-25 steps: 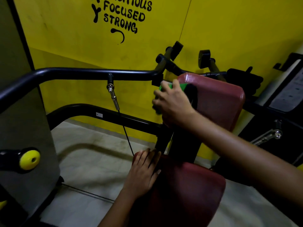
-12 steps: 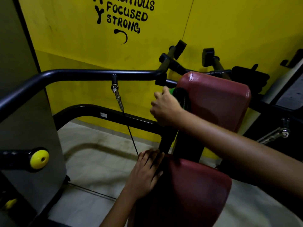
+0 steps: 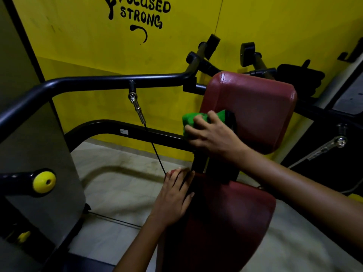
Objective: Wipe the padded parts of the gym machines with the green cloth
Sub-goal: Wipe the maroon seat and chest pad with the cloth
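A gym machine stands in front of me with a dark red padded backrest (image 3: 255, 107) and a dark red padded seat (image 3: 225, 222) below it. My right hand (image 3: 212, 134) grips a bunched green cloth (image 3: 193, 118) against the left side edge of the backrest. My left hand (image 3: 174, 195) lies flat, fingers straight, on the left front edge of the seat pad. Part of the cloth is hidden under my right fingers.
A black curved handle bar (image 3: 98, 83) crosses at the left, with a steel cable fitting (image 3: 135, 104) hanging from it. A grey weight-stack cover (image 3: 29, 154) with a yellow-tipped knob (image 3: 44, 181) stands at the left. The yellow wall (image 3: 275, 26) is close behind.
My right hand has slid down the left side of the backrest with the cloth, which now shows more. My left hand has stayed on the seat edge.
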Demonstrator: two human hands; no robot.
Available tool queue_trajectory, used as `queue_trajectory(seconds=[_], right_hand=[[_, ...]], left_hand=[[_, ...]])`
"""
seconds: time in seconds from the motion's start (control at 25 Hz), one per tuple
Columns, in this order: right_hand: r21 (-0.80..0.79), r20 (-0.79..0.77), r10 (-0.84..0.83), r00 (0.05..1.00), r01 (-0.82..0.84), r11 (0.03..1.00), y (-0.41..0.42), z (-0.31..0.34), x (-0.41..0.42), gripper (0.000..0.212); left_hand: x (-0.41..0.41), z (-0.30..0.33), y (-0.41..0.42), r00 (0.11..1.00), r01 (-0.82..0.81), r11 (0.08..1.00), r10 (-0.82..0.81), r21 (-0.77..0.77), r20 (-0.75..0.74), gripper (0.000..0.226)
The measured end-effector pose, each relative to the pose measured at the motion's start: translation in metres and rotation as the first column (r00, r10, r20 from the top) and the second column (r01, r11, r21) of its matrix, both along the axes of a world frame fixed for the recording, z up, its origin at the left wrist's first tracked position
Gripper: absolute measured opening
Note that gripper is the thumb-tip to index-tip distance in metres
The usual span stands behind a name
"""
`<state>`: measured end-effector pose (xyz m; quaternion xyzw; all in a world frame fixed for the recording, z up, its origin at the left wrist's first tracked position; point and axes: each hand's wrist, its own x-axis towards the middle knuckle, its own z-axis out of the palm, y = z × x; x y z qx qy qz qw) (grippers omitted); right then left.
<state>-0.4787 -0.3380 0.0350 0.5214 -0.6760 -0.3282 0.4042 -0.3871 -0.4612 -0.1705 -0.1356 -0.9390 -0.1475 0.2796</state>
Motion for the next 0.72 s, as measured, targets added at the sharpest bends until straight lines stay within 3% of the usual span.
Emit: queue_trajectory(seconds=[0.2, 0.28, 0.4, 0.52, 0.64, 0.72], right_hand=[[-0.407, -0.033, 0.069, 0.997, -0.076, 0.91, 0.025, 0.012, -0.015, 0.025], [-0.424, -0.099, 0.081, 0.992, -0.116, 0.898, 0.036, -0.019, -0.008, 0.031], [-0.371, -0.044, 0.091, 0.995, -0.101, 0.923, 0.05, -0.043, 0.002, 0.039], [-0.445, 0.143, 0.118, 0.983, -0.042, 0.894, 0.056, -0.065, 0.026, 0.035], [-0.517, 0.499, 0.026, 0.866, 0.274, 0.811, 0.065, -0.114, 0.056, 0.045], [-0.501, 0.642, -0.034, 0.766, 0.452, 0.738, 0.064, -0.133, 0.065, 0.053]], left_hand=[[0.001, 0.006, 0.004, 0.999, -0.029, 0.999, 0.028, 0.017, 0.024, 0.054], [0.0, 0.005, 0.002, 0.999, -0.018, 1.0, 0.018, -0.001, 0.035, 0.053], [0.0, 0.003, 0.001, 0.999, -0.025, 0.999, 0.026, -0.034, 0.038, 0.052], [0.001, 0.005, 0.003, 0.999, -0.021, 1.0, 0.022, -0.018, 0.037, 0.053], [0.003, 0.006, 0.002, 0.997, -0.033, 0.998, 0.029, 0.059, 0.066, 0.062], [0.007, 0.004, -0.002, 0.993, -0.053, 0.984, 0.035, 0.169, 0.113, 0.071]])
